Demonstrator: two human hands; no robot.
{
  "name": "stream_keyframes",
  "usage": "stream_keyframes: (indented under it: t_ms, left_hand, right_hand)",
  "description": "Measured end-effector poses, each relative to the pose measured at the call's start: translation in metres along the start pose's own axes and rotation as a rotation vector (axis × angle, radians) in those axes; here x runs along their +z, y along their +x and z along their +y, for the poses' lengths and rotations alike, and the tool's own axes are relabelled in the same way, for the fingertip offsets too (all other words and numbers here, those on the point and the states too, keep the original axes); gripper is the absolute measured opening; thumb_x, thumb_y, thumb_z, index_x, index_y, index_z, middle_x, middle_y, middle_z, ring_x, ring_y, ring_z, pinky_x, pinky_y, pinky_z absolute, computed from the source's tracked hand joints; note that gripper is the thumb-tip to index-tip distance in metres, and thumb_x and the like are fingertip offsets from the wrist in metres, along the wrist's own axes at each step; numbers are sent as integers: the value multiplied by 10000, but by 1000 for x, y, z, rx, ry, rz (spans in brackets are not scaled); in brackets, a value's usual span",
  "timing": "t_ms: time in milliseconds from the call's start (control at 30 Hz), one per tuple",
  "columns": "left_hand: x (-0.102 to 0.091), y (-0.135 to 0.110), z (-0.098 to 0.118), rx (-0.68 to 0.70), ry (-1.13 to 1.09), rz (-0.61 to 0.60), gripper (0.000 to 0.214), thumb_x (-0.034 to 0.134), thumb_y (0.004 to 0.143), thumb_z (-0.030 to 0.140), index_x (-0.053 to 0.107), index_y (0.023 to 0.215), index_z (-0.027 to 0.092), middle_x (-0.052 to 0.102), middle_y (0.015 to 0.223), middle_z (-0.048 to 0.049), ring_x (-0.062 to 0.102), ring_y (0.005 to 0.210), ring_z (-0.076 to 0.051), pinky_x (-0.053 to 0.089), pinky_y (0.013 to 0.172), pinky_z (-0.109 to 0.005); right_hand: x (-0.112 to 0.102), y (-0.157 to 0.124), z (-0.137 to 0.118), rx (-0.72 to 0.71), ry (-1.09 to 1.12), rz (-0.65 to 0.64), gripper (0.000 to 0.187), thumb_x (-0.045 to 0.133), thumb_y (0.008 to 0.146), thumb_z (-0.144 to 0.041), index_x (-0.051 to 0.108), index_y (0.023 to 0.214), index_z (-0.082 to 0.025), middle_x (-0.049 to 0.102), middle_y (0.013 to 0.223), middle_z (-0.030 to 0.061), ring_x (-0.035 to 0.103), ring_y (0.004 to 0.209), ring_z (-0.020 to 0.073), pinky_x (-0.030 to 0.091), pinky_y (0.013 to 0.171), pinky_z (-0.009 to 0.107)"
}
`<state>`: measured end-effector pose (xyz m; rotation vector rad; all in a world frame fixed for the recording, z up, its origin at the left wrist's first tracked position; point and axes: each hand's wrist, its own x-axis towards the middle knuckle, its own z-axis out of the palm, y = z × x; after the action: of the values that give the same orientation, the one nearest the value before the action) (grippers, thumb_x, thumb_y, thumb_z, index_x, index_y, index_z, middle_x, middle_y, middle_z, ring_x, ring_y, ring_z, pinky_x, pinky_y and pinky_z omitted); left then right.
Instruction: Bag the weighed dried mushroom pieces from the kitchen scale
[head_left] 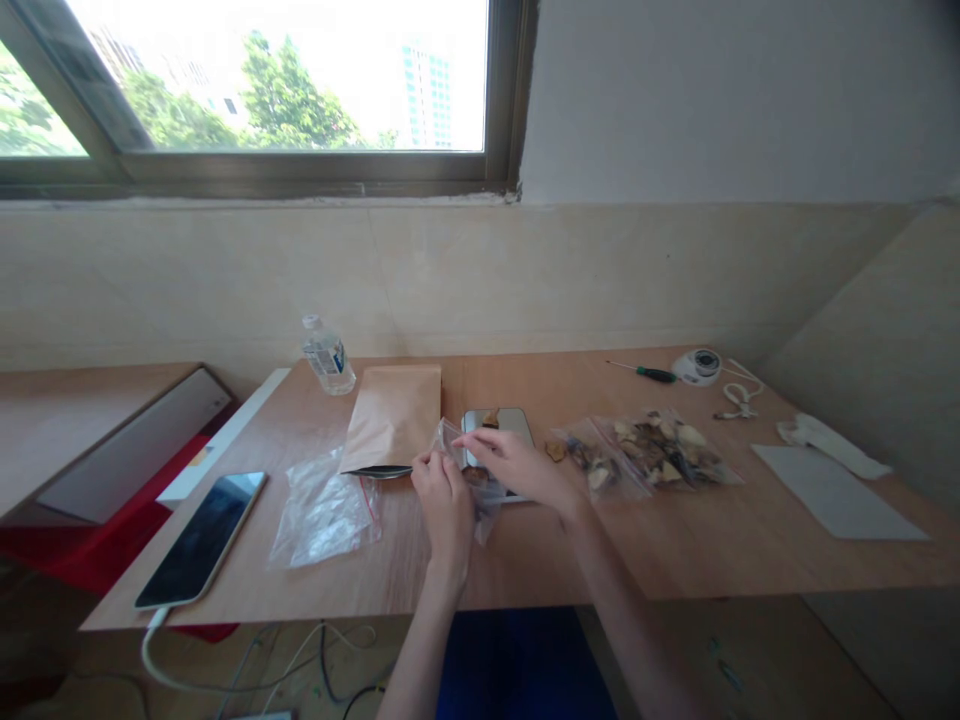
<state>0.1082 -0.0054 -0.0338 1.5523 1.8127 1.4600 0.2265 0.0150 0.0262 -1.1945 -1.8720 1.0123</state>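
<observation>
Nearest is the left forearm [421, 645]; the left hand [444, 490] pinches a clear plastic bag [491, 495] above the bench [712, 555], partly over a flat silver device [514, 422]. Whether the right hand's [517, 465] fingers also grip it, I cannot tell. It looks light, soft, slippery, probably best held by its upper edge.

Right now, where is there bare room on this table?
Bare: behind the scale, between kraft pouch and screwdriver; in front of the filled zip bags, left of the white sheet. Crowded: around left hand and right hand, at the held bag.
</observation>
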Motion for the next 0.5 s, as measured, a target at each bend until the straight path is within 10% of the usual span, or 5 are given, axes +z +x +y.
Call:
stream_keyframes:
  t_ms: [167, 333, 500]
  left_hand:
    - [-7, 3, 0, -28, 9, -2, 277, 258, 877, 256, 450, 682, 208, 458, 857, -72, 465, 904, -234, 375, 885, -437]
    - [-11, 2, -2, -50, -29, 10, 269, 274, 880, 269, 469, 706, 203, 460, 879, -67, 473, 919, -227, 371, 898, -429]
    - [-15, 3, -6, -55, -54, 19, 258, 297, 878, 262, 482, 708, 203, 468, 879, -64, 485, 909, -221, 382, 887, -417]
  right_hand:
    - [-8, 20, 52, -95, -128, 345, 356, 371, 922, -381, 584, 1137, -194, 614, 1163, 90, 551, 1099, 184, 410, 953, 336]
    - [10, 36, 104, -45, -544, 72, 555, 576, 814, -391, 455, 1330, -229, 330, 1448, 139, 263, 1349, 273, 250, 1068, 432]
    - [14, 43, 108, -42, -682, 45, 383, 526, 864, -358, 555, 1227, -241, 439, 1358, 111, 384, 1237, 267, 295, 1010, 421]
